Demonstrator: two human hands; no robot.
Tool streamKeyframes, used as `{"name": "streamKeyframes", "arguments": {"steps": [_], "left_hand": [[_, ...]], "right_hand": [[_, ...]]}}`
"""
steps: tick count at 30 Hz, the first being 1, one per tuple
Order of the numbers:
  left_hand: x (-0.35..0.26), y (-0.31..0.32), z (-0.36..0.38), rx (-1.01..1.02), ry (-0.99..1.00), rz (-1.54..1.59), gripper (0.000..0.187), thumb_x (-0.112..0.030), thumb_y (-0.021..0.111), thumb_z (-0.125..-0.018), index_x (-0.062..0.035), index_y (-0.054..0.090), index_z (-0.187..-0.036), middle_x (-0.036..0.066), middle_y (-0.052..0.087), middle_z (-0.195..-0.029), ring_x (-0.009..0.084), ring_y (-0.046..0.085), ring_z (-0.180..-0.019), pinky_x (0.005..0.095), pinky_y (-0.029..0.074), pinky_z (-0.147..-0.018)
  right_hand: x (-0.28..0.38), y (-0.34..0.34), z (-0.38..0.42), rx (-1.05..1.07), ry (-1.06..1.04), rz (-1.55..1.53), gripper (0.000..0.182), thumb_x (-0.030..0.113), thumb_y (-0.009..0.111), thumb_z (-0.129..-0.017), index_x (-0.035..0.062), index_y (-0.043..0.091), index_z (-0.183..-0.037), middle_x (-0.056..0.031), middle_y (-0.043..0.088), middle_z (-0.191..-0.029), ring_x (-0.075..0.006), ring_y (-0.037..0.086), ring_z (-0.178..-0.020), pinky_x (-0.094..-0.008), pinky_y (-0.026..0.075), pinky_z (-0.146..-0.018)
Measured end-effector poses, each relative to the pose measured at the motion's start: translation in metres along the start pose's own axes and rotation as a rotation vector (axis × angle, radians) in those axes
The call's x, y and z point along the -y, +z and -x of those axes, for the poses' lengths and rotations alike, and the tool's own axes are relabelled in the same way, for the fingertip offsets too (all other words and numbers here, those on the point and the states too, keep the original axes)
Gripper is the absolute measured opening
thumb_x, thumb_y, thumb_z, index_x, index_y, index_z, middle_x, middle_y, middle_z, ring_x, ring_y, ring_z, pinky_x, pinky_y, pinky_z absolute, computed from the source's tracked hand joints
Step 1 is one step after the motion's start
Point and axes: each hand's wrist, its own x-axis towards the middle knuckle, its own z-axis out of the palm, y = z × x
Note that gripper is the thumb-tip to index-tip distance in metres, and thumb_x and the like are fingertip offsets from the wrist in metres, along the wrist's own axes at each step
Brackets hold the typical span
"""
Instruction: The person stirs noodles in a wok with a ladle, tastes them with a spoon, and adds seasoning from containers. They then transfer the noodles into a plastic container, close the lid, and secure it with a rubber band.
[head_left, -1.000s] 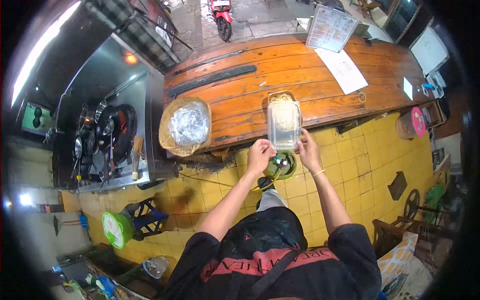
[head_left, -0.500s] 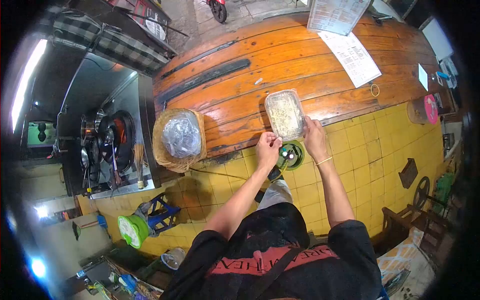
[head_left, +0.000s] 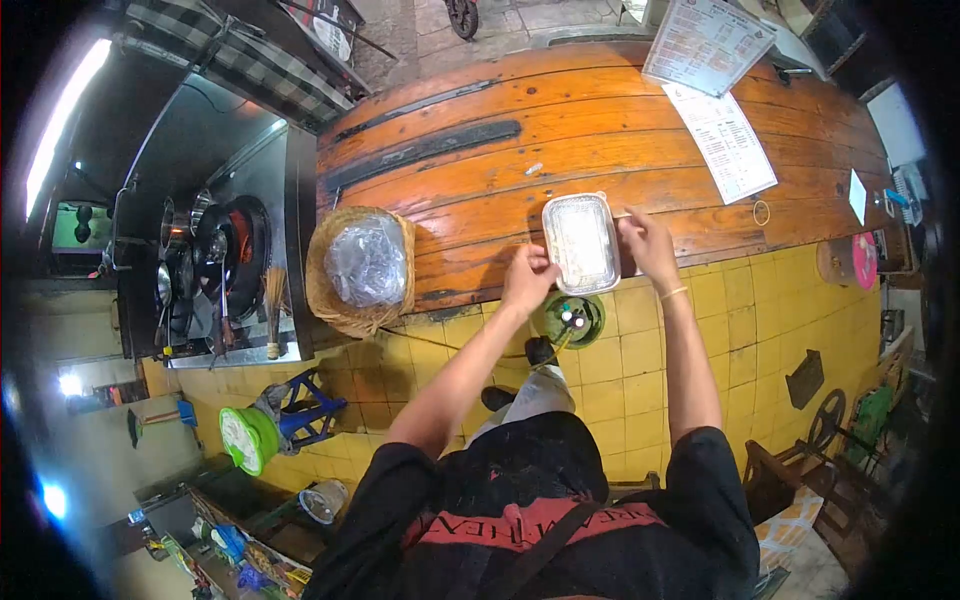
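A clear lidded plastic food container (head_left: 582, 240) with pale contents, hard to make out under the glare, is at the near edge of the wooden counter. My left hand (head_left: 530, 279) is at its lower left side, thumb and fingertips closed on the rim. Beside the right side is my right hand (head_left: 650, 245), with a yellowish band on the wrist. Its fingers are slightly bent and parted, close to the container's edge, with nothing visible between them.
A woven basket (head_left: 322, 270) lined with plastic stands left on the wooden counter (head_left: 470, 190). Printed menu sheets (head_left: 722, 145) and a rubber band (head_left: 762, 212) lie right. Below the counter edge is a green gas cylinder (head_left: 590, 328). Pans and a brush (head_left: 274, 305) are far left.
The view has shifted a little. My right hand has moved up along the container's right side and its fingers have loosened. The container sits straighter, and its lid now reflects more light.
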Motion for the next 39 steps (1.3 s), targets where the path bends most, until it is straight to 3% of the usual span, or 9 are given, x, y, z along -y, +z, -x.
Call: {"name": "streamKeyframes", "arguments": {"steps": [2, 5, 14, 16, 26, 28, 31, 34, 39], "left_hand": [[-0.003, -0.005, -0.026, -0.03, 0.171, -0.073, 0.039, -0.009, 0.066, -0.08, -0.0013, 0.046, -0.113, 0.007, 0.058, -0.094, 0.0144, 0.057, -0.083, 0.0264, 0.049, -0.063], [-0.016, -0.005, -0.05, -0.102, 0.269, -0.162, 0.033, -0.007, 0.064, -0.08, 0.0003, 0.052, -0.11, 0.007, 0.06, -0.091, 0.0153, 0.057, -0.084, 0.0289, 0.049, -0.068], [-0.032, -0.007, -0.07, -0.222, 0.374, -0.349, 0.016, -0.011, 0.06, -0.08, 0.001, 0.065, -0.09, 0.012, 0.067, -0.08, 0.0195, 0.064, -0.076, 0.03, 0.049, -0.07], [-0.038, -0.007, -0.072, -0.196, 0.398, -0.482, 0.019, -0.013, 0.059, -0.079, -0.0013, 0.066, -0.092, 0.016, 0.066, -0.088, 0.0264, 0.064, -0.084, 0.0375, 0.049, -0.077], [-0.049, -0.007, -0.087, -0.081, 0.073, -0.37, 0.013, -0.01, 0.06, -0.076, -0.0054, 0.069, -0.085, 0.014, 0.067, -0.081, 0.0291, 0.064, -0.08, 0.0385, 0.05, -0.074], [-0.056, 0.004, -0.08, -0.157, 0.724, -0.669, 0.02, -0.004, 0.059, -0.077, -0.0011, 0.065, -0.096, 0.018, 0.065, -0.082, 0.0333, 0.062, -0.078, 0.0388, 0.047, -0.071], [-0.062, 0.03, -0.074, -0.108, 0.832, -0.417, 0.019, -0.002, 0.057, -0.076, -0.0022, 0.066, -0.093, 0.019, 0.063, -0.081, 0.0361, 0.059, -0.082, 0.0416, 0.046, -0.073], [-0.07, 0.036, -0.076, -0.1, 0.636, -0.444, 0.015, -0.004, 0.057, -0.077, -0.0022, 0.067, -0.088, 0.019, 0.063, -0.079, 0.035, 0.059, -0.082, 0.0428, 0.046, -0.072], [-0.081, 0.038, -0.088, -0.055, 0.712, -0.567, 0.01, -0.005, 0.058, -0.077, -0.0011, 0.067, -0.08, 0.019, 0.062, -0.076, 0.0351, 0.059, -0.078, 0.044, 0.045, -0.071]], "right_hand": [[-0.004, 0.007, -0.03, -0.089, -0.067, 0.024, 0.036, 0.022, 0.056, -0.087, -0.0042, 0.057, -0.111, -0.0137, 0.067, -0.088, -0.0215, 0.065, -0.076, -0.0309, 0.05, -0.071], [0.0, 0.013, -0.057, 0.097, 0.075, 0.009, 0.025, 0.017, 0.058, -0.085, -0.0024, 0.064, -0.099, -0.0128, 0.067, -0.085, -0.018, 0.064, -0.074, -0.029, 0.049, -0.067], [0.008, 0.014, -0.073, 0.235, -0.021, 0.057, 0.018, 0.015, 0.058, -0.084, -0.0006, 0.065, -0.084, -0.0094, 0.066, -0.074, -0.0159, 0.061, -0.069, -0.0281, 0.048, -0.066], [0.01, 0.011, -0.077, 0.256, -0.048, 0.104, 0.018, 0.016, 0.058, -0.084, -0.0008, 0.065, -0.082, -0.0087, 0.065, -0.071, -0.0155, 0.061, -0.067, -0.0282, 0.048, -0.065], [0.016, 0.009, -0.091, 0.402, 0.059, 0.043, 0.011, 0.006, 0.057, -0.08, -0.0029, 0.063, -0.078, -0.0083, 0.062, -0.063, -0.0128, 0.059, -0.053, -0.0269, 0.05, -0.051], [0.016, 0.009, -0.094, 0.415, 0.049, 0.089, 0.011, 0.006, 0.057, -0.08, -0.0034, 0.063, -0.078, -0.0082, 0.062, -0.063, -0.0127, 0.059, -0.053, -0.0269, 0.05, -0.051], [0.011, 0.008, -0.096, 0.412, 0.046, 0.069, 0.012, 0.006, 0.058, -0.08, -0.0037, 0.063, -0.078, -0.0079, 0.062, -0.063, -0.0122, 0.059, -0.051, -0.0262, 0.05, -0.05], [0.011, 0.009, -0.097, 0.426, 0.069, 0.069, 0.012, 0.006, 0.058, -0.08, -0.004, 0.063, -0.077, -0.008, 0.062, -0.064, -0.0117, 0.059, -0.05, -0.0259, 0.05, -0.048], [0.011, 0.005, -0.098, 0.449, 0.107, -0.017, 0.011, 0.006, 0.058, -0.08, -0.0026, 0.064, -0.076, -0.0064, 0.061, -0.063, -0.0111, 0.058, -0.051, -0.0251, 0.049, -0.048]]}}
